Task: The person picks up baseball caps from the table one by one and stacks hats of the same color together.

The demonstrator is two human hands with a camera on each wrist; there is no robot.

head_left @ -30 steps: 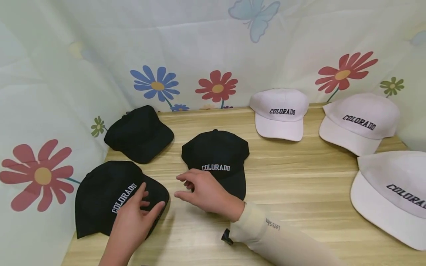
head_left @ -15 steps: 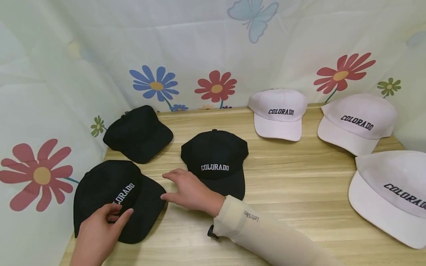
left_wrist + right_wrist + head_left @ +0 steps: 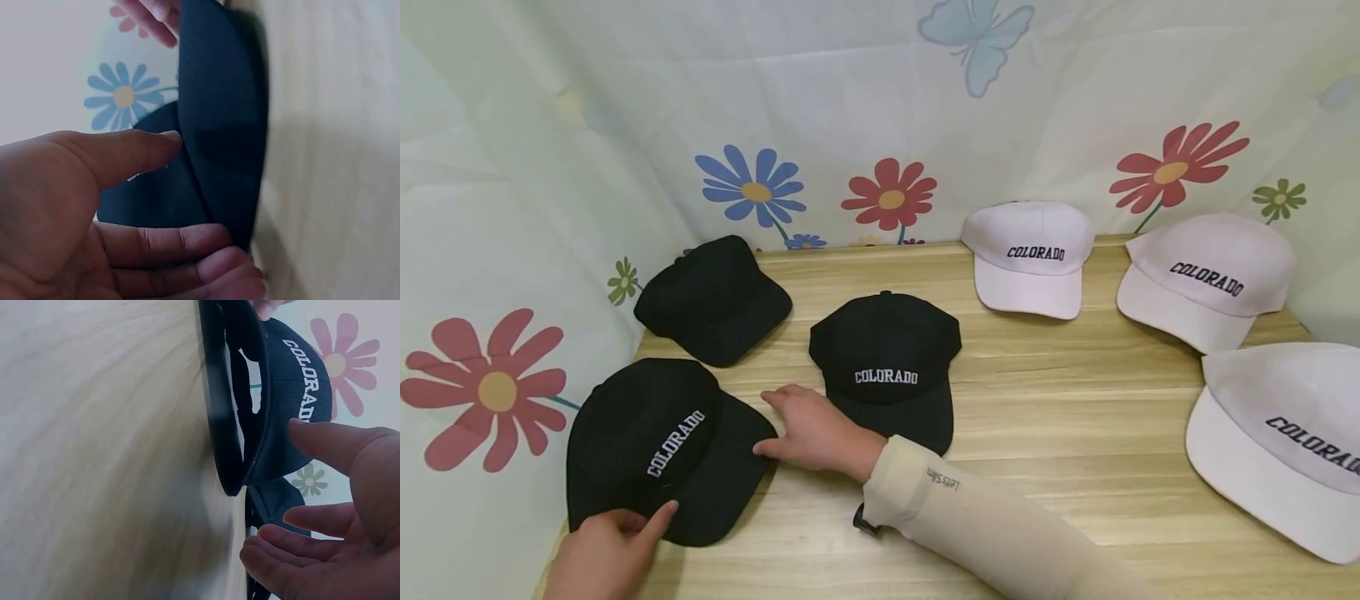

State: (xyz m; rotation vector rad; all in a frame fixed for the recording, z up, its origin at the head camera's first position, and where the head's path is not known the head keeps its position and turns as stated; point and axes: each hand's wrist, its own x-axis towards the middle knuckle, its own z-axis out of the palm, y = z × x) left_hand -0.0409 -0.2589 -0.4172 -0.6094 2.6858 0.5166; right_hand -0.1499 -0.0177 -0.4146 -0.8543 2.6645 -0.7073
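A black baseball cap (image 3: 647,433) with COLORADO lettering lies at the front left, its brim turned right. My left hand (image 3: 598,554) pinches this cap's near edge, where the brim meets the crown. In the left wrist view its thumb (image 3: 156,147) lies against the cap and the fingers bend at the brim's lower end. My right hand (image 3: 820,433) is at the brim's right edge, thumb tip right at the rim, fingers relaxed and apart from the thumb. A second black cap (image 3: 887,333) sits just behind the right hand, which overlaps its brim.
Another black cap (image 3: 711,300) lies at the back left. Several pale caps stand along the right: one at the back (image 3: 1033,258), one beside it (image 3: 1210,279) and one in front (image 3: 1277,442). A flowered cloth (image 3: 850,108) hangs behind the wooden tabletop (image 3: 1045,433).
My left hand has moved down and left, from above the front left cap to its near edge. My right hand has moved left, from the middle black cap to the other cap's brim.
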